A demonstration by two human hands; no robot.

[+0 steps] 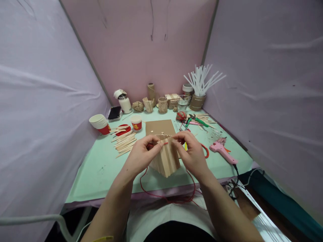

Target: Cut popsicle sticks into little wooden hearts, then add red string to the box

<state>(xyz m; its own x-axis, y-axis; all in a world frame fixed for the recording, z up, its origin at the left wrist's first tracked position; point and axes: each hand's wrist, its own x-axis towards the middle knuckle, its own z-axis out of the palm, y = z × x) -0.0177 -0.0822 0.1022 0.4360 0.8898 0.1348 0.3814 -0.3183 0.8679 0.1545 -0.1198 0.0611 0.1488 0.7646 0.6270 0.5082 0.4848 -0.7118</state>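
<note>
Between my hands stands a small container made of wooden craft sticks [166,162], near the table's front edge. My left hand [145,151] is closed at its upper left rim, thumb and fingers pinching red string [165,143] against the sticks. On the other side, my right hand [190,151] pinches at the upper right rim; its fingertips partly hide what they hold, which looks like the same string. A long loop of the red string hangs below the container, over the table edge and onto my lap. The container's inside is mostly hidden.
Loose craft sticks [125,144] and paper cups [99,123] lie to the left. Behind is a cardboard sheet [158,126]. Pliers [195,120], red-handled scissors [205,151] and a pink glue gun [223,151] with a cord lie right. Jars and twine line the back.
</note>
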